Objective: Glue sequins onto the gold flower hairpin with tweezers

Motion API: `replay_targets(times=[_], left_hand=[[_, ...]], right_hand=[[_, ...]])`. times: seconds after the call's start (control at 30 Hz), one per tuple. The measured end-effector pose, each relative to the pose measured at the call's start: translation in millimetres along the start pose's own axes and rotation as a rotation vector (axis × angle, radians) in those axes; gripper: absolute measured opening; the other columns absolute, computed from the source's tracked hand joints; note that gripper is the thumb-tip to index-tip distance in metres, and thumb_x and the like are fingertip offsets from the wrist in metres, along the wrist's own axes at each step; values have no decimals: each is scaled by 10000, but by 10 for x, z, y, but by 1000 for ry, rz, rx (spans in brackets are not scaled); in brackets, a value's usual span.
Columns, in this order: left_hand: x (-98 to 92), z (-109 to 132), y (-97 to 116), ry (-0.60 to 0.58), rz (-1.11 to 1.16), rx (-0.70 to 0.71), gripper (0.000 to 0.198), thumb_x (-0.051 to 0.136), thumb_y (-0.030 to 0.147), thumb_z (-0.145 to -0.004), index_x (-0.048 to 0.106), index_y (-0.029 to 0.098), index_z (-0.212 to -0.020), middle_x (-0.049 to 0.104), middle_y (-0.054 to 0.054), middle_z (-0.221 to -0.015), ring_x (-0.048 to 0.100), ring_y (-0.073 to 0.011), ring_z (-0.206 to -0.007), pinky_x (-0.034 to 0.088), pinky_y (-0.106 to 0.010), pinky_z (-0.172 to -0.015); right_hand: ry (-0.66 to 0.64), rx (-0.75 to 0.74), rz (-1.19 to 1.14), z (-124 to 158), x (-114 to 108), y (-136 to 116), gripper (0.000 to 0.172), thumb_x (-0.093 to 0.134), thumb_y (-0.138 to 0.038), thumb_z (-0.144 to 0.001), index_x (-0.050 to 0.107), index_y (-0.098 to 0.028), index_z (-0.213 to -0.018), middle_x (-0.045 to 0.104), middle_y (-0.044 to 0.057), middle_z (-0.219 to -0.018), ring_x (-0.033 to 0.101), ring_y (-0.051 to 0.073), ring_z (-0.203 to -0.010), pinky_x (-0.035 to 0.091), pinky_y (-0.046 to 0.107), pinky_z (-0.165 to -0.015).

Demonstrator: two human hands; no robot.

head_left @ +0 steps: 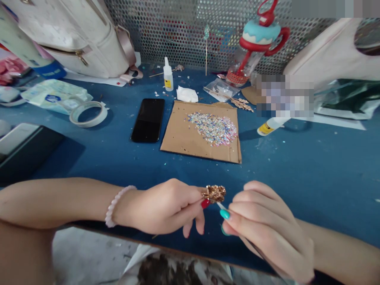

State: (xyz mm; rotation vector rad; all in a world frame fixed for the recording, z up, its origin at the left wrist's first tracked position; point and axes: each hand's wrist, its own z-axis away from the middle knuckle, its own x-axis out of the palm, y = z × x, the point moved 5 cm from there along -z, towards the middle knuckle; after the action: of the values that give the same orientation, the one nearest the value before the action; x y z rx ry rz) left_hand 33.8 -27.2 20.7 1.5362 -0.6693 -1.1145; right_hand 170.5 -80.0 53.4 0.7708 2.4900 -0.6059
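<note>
In the head view, the small copper-gold glittering ornament [215, 193] is held up above the near edge of the blue table [118, 162], around the middle of that edge. The left hand [169, 208] pinches it at its left end between thumb and fingertips, the other fingers curled loosely below. The right hand [267, 225] is closed around a slim tool with a pale tip [220, 206], which meets or nearly meets the ornament's lower side; whether it touches, I cannot tell. The step in hand looks like fine work on the ornament's surface; the next move would seem to call for a steady left pinch and a small, light stroke of the tip. Beyond the hands, near the middle of the table, the flat brown cardboard sheet [178, 136] carries a spread of iridescent multicoloured chips [213, 127] towards its right edge, with a black rectangular phone [148, 120] just off its left edge.
</note>
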Motion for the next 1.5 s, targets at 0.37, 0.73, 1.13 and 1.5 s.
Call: replay_targets(times=[0.37,0.73,1.13,1.5], left_hand=[[15,5,-28,-2,31,-9,285,300,116,-965,528,128,-794,714,-75,-760,665,-112,-518,498,-183,-494],[27,9,-45,-1,52,-22,289,308,139,-967,516,130,-766,712,-80,-761,657,-105,-510,493,-167,-487],[68,11,-39,-36,131,-76,314,275,193,-985,497,136,-770,712,-104,-772,676,-134,-528,491,-168,-460],[58,10,-8,-54,89,-50,280,291,151,-972,503,134,-791,714,-94,-784,678,-133,-537,485,-171,-466]], right_hand=[[-89,-50,-2,-20,-6,54,89,631,-47,-800,604,-125,-768,612,22,-724,593,155,-695,525,399,-767],[-81,-255,-3,-37,-3,91,92,655,-49,-772,601,-108,-727,593,27,-720,571,143,-655,533,365,-658],[-73,-264,101,26,20,62,147,653,-95,-795,562,-138,-687,608,26,-727,589,152,-675,525,378,-660],[-33,-450,87,-10,-2,82,174,634,-111,-804,571,-166,-652,588,27,-710,561,133,-641,512,340,-572]])
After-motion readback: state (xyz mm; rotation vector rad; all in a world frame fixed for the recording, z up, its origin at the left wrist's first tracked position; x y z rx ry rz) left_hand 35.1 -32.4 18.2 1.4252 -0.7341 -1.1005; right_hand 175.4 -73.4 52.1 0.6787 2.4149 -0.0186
